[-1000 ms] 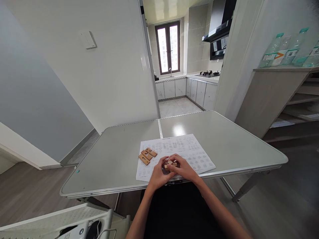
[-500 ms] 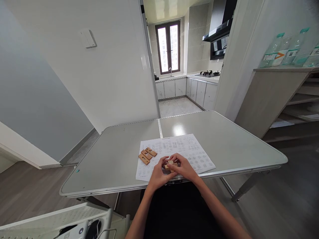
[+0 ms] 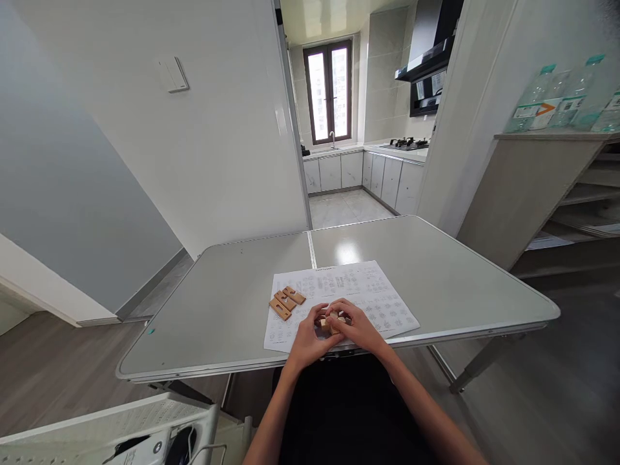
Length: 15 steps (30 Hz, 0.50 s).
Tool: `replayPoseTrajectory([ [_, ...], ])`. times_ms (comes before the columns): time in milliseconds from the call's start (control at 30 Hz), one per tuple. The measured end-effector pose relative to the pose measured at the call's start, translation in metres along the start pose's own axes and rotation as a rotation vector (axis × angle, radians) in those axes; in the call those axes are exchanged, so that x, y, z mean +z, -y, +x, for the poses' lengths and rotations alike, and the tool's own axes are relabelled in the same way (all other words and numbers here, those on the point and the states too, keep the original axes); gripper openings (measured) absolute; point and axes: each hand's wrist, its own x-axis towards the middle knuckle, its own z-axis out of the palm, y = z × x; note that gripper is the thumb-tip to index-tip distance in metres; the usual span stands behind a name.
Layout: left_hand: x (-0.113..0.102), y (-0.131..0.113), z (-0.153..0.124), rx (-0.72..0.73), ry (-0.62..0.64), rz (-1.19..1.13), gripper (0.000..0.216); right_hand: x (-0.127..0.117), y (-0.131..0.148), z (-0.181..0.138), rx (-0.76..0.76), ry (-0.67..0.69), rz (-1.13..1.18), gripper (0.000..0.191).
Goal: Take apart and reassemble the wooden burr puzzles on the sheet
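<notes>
Both hands meet over the near edge of the white printed diagram sheet (image 3: 339,294). The left hand (image 3: 307,339) and right hand (image 3: 358,329) pinch a small cluster of interlocked light wooden puzzle blocks (image 3: 332,321) between their fingertips, which steadies the parts. Three spare notched wooden pieces (image 3: 287,302) lie flat on the sheet's left side, on the grey folding table (image 3: 436,271).

Sheet (image 3: 339,294) print seemingly illegible
</notes>
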Motion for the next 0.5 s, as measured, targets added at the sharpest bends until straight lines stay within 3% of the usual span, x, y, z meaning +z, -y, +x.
replayPoseTrajectory([
  [300,-0.008,0.002,-0.001,0.016,0.079,-0.093,0.076,-0.011,0.004,0.002,0.081,0.167,0.235,0.028],
  [500,-0.006,0.001,-0.002,0.015,0.078,-0.084,0.078,-0.01,-0.006,0.002,0.099,0.162,0.282,0.028],
])
